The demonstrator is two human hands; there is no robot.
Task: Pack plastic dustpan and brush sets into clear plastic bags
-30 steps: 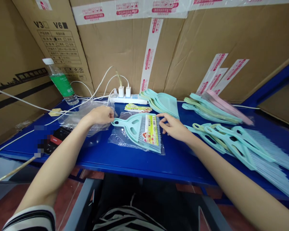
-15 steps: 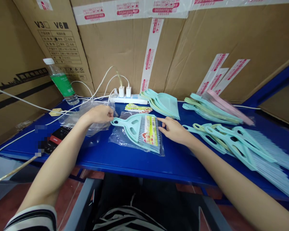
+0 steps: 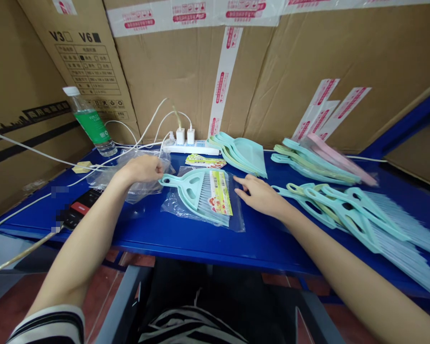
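Two hands flanked a mint hand brush (image 3: 197, 188) at frame centre: handle pointed left, nearest the left hand (image 3: 141, 171), fingers together; right hand (image 3: 260, 196), fingers apart.

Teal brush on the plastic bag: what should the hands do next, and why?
Probably the left hand should nudge the teal hand brush rightward by its handle. That handle pokes out past the left edge of the clear plastic bag, and this hand is the closest one to it.

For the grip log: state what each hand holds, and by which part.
The left hand seems to pinch a clear plastic bag at its edge; the grip is partly hidden. The right hand holds nothing.
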